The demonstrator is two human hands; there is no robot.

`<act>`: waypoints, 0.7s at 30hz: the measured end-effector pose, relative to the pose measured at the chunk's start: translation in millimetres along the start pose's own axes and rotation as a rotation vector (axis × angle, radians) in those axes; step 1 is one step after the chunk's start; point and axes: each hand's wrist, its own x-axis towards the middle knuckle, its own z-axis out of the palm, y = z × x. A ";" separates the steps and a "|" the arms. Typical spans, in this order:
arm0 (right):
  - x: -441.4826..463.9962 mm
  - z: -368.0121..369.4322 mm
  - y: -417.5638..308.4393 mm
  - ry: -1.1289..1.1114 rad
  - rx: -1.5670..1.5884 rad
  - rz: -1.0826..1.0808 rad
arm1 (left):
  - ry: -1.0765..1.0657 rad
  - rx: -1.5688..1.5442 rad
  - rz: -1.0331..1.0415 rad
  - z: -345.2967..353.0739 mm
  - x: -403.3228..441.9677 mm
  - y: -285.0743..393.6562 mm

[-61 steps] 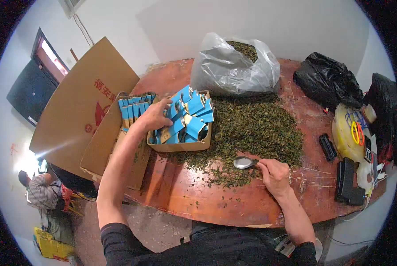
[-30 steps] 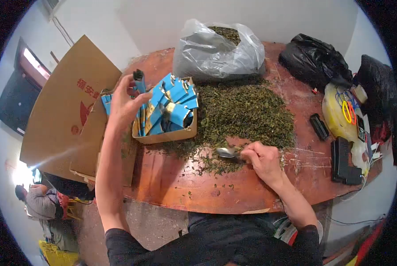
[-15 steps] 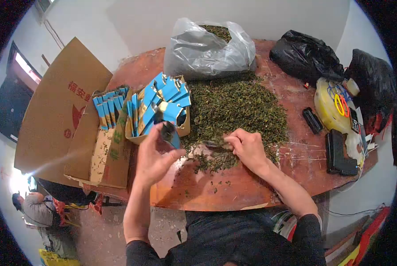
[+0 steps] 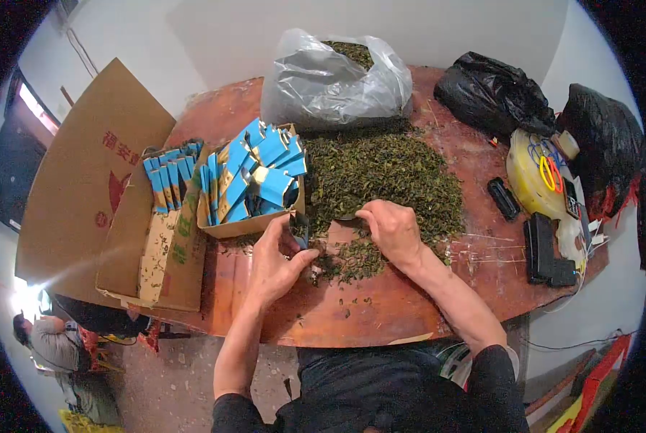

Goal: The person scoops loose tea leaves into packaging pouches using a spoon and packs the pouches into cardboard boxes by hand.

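Note:
My left hand (image 4: 276, 258) is wrapped round a small blue packet (image 4: 300, 229), holding it upright with its mouth open towards me. My right hand (image 4: 393, 229) pinches a spoon (image 4: 346, 217) at the near edge of a heap of dried green tea leaves (image 4: 388, 169). The spoon's bowl is partly hidden among the leaves. Close behind my left hand stands a small carton (image 4: 240, 227) filled with blue and gold packets (image 4: 269, 184).
A large cardboard box (image 4: 85, 180) at left holds more blue packets (image 4: 170, 173). Behind the heap sits a clear plastic bag (image 4: 334, 90) of leaves. Black bags (image 4: 492, 90), scissors (image 4: 550, 173) and a black device (image 4: 545, 252) lie at right. A person (image 4: 52, 343) sits at lower left.
My left hand has lowered the packet and moved it slightly right, away from the carton. My right hand has shifted a little up and left, bringing the spoon to the heap's edge.

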 end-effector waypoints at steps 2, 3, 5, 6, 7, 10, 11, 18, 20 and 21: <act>1.0 -6.7 -7.9 -0.010 -0.031 -0.027 | 0.008 0.009 0.028 -0.5 0.7 -3.8; 0.2 -8.7 -10.7 -0.017 -0.046 -0.039 | 0.012 0.018 0.055 0.3 1.0 -7.5; 1.4 -6.2 -6.2 -0.017 -0.048 -0.030 | 0.009 0.021 0.055 2.4 -0.3 -9.2; 1.8 -5.6 -3.7 -0.014 -0.052 -0.027 | 0.004 0.016 0.029 3.7 -1.8 -8.6; 1.6 -5.8 -2.5 -0.020 -0.063 -0.020 | 0.002 0.010 0.002 4.6 -1.9 -6.9; 1.9 -2.3 -0.2 -0.030 -0.068 -0.024 | -0.055 0.038 -0.171 3.6 -2.5 7.4; 1.8 0.1 0.0 -0.025 -0.060 -0.034 | -0.034 0.037 -0.133 5.6 -2.9 3.6; -1.9 1.3 3.5 0.007 -0.052 -0.048 | 0.013 -0.021 -0.107 13.3 -6.3 0.9; -2.1 0.1 5.4 0.026 -0.047 -0.053 | 0.026 -0.011 -0.084 16.7 -6.9 -2.9; -1.8 -0.6 5.9 0.036 -0.043 -0.057 | 0.033 0.012 -0.056 18.2 -6.7 -5.9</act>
